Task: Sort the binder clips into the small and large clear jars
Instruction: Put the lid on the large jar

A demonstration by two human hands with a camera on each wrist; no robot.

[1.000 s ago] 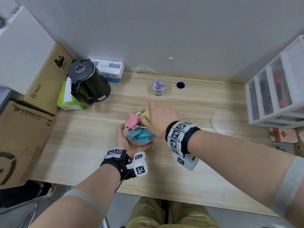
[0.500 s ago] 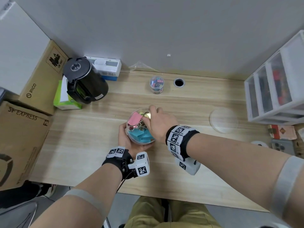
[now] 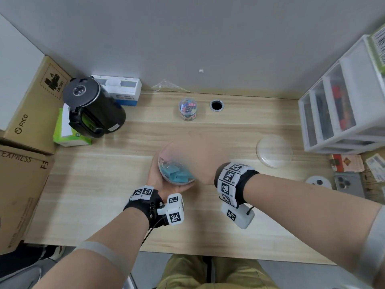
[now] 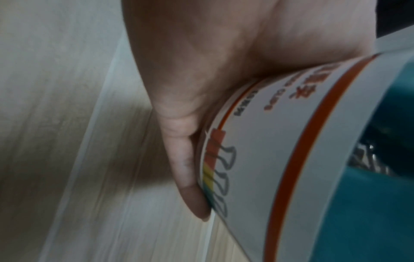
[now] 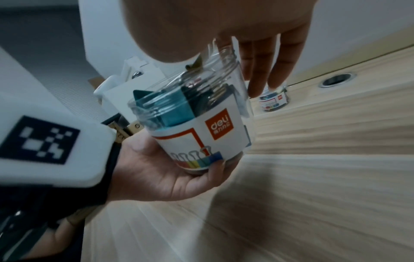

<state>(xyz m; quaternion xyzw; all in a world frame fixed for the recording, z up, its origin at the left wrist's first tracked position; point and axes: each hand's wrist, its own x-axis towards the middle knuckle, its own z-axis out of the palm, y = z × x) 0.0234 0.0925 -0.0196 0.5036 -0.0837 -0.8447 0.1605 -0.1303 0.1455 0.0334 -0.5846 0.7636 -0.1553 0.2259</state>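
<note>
My left hand [image 3: 157,180] grips the large clear jar [image 3: 177,174] from below and behind, tilted a little above the wooden desk [image 3: 104,184]. Blue and pink binder clips fill it, and it has no lid. The right wrist view shows the large jar [image 5: 197,127] with a white label, my left hand [image 5: 156,177] curled under its base. My right hand [image 3: 202,161] hovers over the jar mouth, blurred. Its fingers [image 5: 260,58] hang straight down past the rim, and a yellowish clip [image 5: 194,66] sits at the mouth under the palm. The small jar [image 3: 188,110] of tiny clips stands at the back.
A clear round lid [image 3: 274,151] lies on the desk to the right. A black kettle [image 3: 93,109] and green tissue box [image 3: 64,132] stand at back left beside cardboard boxes [image 3: 31,113]. White drawers [image 3: 343,113] fill the right edge, with a phone [image 3: 348,184] in front. A cable hole [image 3: 216,105] is near the wall.
My right hand, which pressed on the clips at the jar mouth, has come up and right and is blurred with motion. My left hand keeps its hold on the large jar.
</note>
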